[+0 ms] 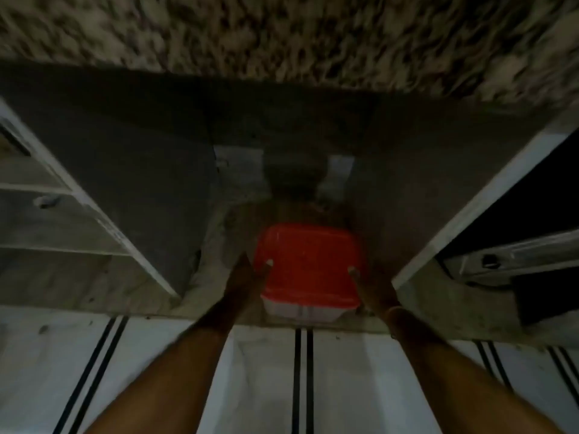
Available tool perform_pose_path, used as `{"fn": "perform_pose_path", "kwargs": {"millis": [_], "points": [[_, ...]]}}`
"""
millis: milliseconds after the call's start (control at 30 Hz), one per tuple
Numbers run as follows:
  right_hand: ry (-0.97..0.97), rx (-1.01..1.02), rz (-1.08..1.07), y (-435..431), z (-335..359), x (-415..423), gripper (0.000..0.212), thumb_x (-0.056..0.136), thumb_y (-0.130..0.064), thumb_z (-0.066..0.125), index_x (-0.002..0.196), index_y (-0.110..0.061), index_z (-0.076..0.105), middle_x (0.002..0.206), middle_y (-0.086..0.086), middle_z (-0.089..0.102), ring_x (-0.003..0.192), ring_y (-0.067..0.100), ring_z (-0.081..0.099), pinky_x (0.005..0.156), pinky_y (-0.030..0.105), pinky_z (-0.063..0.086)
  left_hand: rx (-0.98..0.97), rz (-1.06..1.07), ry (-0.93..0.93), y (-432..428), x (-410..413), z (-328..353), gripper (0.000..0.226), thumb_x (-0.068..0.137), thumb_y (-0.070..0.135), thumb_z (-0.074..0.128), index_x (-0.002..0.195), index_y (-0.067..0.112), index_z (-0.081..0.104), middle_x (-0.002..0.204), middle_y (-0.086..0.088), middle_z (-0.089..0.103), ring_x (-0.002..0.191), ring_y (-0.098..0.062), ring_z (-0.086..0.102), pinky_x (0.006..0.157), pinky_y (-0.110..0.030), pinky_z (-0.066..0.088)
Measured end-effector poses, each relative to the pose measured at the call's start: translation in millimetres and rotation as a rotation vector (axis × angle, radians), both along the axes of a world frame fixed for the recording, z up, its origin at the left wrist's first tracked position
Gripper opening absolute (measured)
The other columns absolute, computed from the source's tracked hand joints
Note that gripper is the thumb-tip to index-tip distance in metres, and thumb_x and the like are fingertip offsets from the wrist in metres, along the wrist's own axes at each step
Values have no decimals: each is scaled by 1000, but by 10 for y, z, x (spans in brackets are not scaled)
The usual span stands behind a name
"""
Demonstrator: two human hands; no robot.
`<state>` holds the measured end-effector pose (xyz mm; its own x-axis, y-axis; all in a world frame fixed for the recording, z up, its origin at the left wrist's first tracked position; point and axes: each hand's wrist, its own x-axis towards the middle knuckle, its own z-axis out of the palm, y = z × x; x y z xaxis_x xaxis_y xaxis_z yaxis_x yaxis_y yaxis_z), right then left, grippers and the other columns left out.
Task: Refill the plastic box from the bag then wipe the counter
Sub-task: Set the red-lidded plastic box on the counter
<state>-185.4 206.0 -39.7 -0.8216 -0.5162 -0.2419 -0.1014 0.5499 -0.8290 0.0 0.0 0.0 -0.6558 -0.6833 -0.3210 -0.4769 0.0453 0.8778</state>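
A plastic box [300, 311] with a red lid [308, 264] sits low in a dark open compartment under the counter, close to its front edge. My left hand [247, 277] holds the box's left side, thumb on the lid's edge. My right hand [371, 289] holds the right side, thumb also on the lid. Both forearms reach in from below. The fingers behind the box are hidden. No bag is in view.
The speckled stone counter [313, 36] juts out across the top. Open shelves [62, 220] stand to the left, and a dark cabinet with a metal rail [513, 255] to the right. White floor tiles with black stripes [300, 386] lie below. The picture is dim and blurred.
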Motion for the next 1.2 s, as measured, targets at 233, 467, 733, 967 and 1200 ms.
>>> {"fn": "perform_pose_path", "kwargs": {"millis": [233,467,733,967,1200], "points": [[-268,51,-160,-200,-426,-260,64,102,-39,62,154,-7,43,146,19,57,133,38,56,99,41,46,193,-38,-168,-358,-217,-593,61,92,41,71,140,6,56,136,-16,63,109,-27,65,85,-30,57],[-298,-52,-283,67,186,224,73,86,-52,78,145,-15,56,130,1,65,121,30,64,105,39,51,254,30,-126,-60,334,64,85,76,59,77,140,7,58,134,-14,65,117,-28,65,100,-34,51],[-383,-104,-327,633,2228,1317,39,85,-41,84,111,-14,72,102,6,79,83,18,77,62,17,60,134,212,-187,433,1250,2055,69,74,65,74,120,14,70,109,0,72,103,-25,70,91,-30,52],[-313,-102,-248,977,4505,2014,49,88,-51,77,124,-20,62,110,1,74,91,16,77,63,22,61,139,217,-166,696,1923,4217,56,79,60,75,111,16,62,101,2,70,85,-12,68,65,-26,54],[-120,-173,-234,878,6148,2017,58,80,-61,77,111,-12,75,100,3,80,84,14,79,63,24,60,14,164,35,419,1976,5917,33,88,42,76,80,11,65,73,1,66,59,-4,64,51,-16,45]]}}
